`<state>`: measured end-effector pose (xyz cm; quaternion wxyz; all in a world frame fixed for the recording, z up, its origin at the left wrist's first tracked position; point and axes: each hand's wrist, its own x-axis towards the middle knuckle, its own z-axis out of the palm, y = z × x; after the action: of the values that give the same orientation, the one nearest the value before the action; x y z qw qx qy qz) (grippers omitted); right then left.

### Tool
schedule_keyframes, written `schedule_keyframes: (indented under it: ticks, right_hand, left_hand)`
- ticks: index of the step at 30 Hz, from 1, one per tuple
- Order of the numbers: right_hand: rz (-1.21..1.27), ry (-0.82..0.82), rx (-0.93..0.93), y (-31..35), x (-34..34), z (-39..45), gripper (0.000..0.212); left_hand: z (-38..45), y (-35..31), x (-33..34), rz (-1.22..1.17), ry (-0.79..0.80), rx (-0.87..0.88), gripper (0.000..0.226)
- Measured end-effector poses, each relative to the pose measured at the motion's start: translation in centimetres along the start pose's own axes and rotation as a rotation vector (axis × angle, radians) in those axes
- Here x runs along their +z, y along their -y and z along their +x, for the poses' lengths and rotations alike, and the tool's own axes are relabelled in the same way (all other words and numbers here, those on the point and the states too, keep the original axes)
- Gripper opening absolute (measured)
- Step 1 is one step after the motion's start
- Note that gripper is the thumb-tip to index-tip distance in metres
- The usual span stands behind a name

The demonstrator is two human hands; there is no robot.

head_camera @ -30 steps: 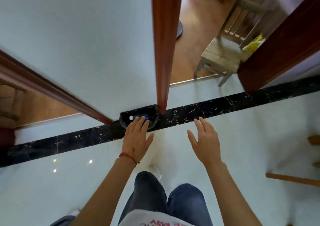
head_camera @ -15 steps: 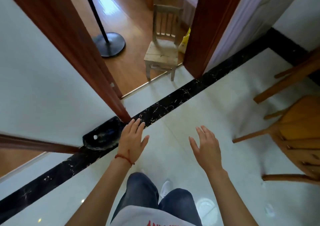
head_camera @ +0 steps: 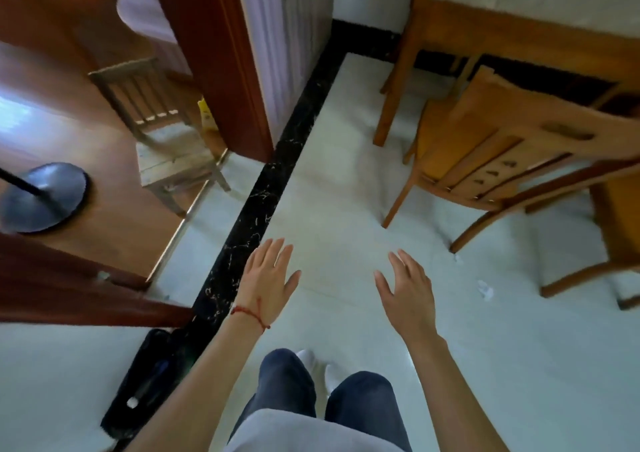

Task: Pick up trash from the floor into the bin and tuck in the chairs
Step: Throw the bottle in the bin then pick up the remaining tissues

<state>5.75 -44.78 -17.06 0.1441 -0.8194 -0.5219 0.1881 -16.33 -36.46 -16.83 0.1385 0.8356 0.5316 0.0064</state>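
With both my left hand (head_camera: 268,278) and right hand (head_camera: 408,292) spread wide and empty, I risk overlooking the small white crumpled paper scrap (head_camera: 485,289) near the tan wooden slat-back chair (head_camera: 491,140), since it blends into the pale tiled floor (head_camera: 339,181).

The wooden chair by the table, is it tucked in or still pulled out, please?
Pulled out. The wooden chair stands angled on the tiles, most of its seat outside the table edge.

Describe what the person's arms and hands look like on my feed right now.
Both forearms are bare, with no sleeves in view. The left hand has a thin red string bracelet round the wrist, knotted with short loose ends. The right hand wears nothing: no ring, watch or glove shows on either.
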Motion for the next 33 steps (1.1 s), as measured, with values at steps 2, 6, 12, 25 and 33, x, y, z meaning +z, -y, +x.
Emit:
schedule_keyframes:
  ticks: [2,6,12,25,33]
  right_hand:
    - [0.035,-0.032,0.096,-0.6,-0.3,-1.2,0.049]
    - [0.091,-0.095,0.277,-1.7,-0.9,-4.2,0.049]
    - [0.143,-0.228,0.513,-5.1,-2.4,-9.6,0.048]
    - [0.211,-0.422,0.911,-16.6,-7.0,-21.4,0.048]
    - [0.21,-0.394,0.913,-26.3,-11.3,-25.0,0.05]
  left_hand:
    - [1.1,-1.0,-0.1,0.015,0.002,0.103,0.051]
    - [2.8,-3.8,-0.1,0.016,0.035,0.284,0.048]
    - [3.6,-9.0,1.5,-0.02,0.154,0.52,0.053]
    - [0.9,-28.1,5.8,0.006,0.279,0.902,0.053]
    - [-0.1,-38.0,9.0,0.017,0.265,0.862,0.053]
